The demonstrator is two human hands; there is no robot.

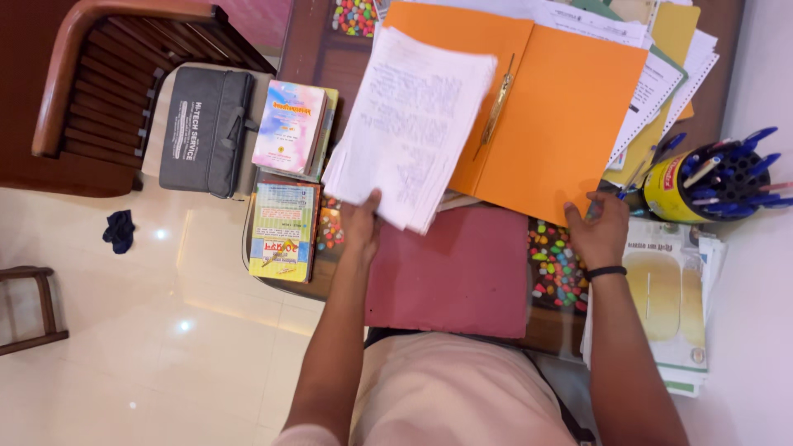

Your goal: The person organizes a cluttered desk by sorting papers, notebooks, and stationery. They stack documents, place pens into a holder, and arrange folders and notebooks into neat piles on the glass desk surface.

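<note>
An orange folder [562,116] lies open on the desk, a metal fastener strip along its fold. My left hand [362,225] grips the lower edge of a thick stack of handwritten white papers [413,124], which hangs tilted over the folder's left half. My right hand [599,230], with a black band on the wrist, rests at the folder's lower right corner, fingers touching its edge. A dark red folder [462,272] lies closed just below, in front of me.
A yellow pen holder [702,182] full of blue pens stands at the right. More papers [661,74] lie under the orange folder. Two books [289,173] sit at the desk's left edge. A grey bag [206,128] and a wooden chair [99,91] are further left.
</note>
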